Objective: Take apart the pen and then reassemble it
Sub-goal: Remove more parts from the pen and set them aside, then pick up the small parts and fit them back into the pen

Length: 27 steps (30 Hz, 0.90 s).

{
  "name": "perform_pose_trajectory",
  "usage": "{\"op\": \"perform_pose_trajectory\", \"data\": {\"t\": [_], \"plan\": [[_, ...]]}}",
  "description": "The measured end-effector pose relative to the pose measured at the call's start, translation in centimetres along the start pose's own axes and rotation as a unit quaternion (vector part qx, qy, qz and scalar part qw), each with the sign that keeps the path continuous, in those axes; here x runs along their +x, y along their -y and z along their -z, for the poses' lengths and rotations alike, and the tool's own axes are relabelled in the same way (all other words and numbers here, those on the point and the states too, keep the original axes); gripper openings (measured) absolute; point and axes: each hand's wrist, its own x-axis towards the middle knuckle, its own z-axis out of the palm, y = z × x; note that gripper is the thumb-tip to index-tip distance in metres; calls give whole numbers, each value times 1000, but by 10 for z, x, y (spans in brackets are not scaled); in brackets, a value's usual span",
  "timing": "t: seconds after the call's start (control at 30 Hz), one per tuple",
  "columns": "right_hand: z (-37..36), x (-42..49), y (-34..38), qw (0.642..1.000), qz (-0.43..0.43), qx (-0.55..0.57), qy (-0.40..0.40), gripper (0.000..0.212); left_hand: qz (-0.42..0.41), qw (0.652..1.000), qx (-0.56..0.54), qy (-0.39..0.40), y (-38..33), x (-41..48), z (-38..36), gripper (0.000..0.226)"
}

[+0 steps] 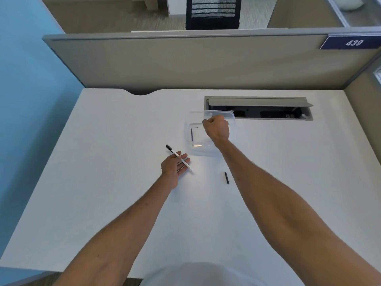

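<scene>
We see the left hand (173,165) lying slack under the pen (179,157), beside the clear container (206,132); the right hand (216,128) hovers clenched over the container.

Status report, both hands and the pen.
Left hand open, pen lying across fingers. Right hand fisted over clear container. Black pen piece loose on desk.

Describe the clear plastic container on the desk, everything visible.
The clear plastic container is a shallow, rounded-corner tub of thin transparent plastic, standing upright on the white desk just in front of the open cable hatch. It has no lid on. A thin dark stick-like part lies inside along its left wall; something pale near the front wall is too faint to identify. The right hand, closed in a fist, is over its far right portion; whether it touches the tub cannot be told.
</scene>
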Motion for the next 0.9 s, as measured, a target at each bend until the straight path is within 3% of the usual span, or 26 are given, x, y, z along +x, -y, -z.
{"op": "perform_pose_trajectory", "data": {"t": [0.27,0.5,0.63,0.77,0.9], "plan": [[41,-47,-15,997,54,52,-34,21,-4,1000,5,14,10,-25,-3,27],[77,-99,-87,999,12,31,-28,19,14,1000,-7,21,39,-47,-6,26],[94,-124,-138,996,-11,-73,-39,21,24,999,-32,13,59,-54,-12,23],[108,-154,-179,967,23,-246,-54,20,26,999,-36,9,72,-64,-13,18],[117,-171,-205,955,5,-291,-52,30,24,999,-38,10,80,-73,-10,15]]}}
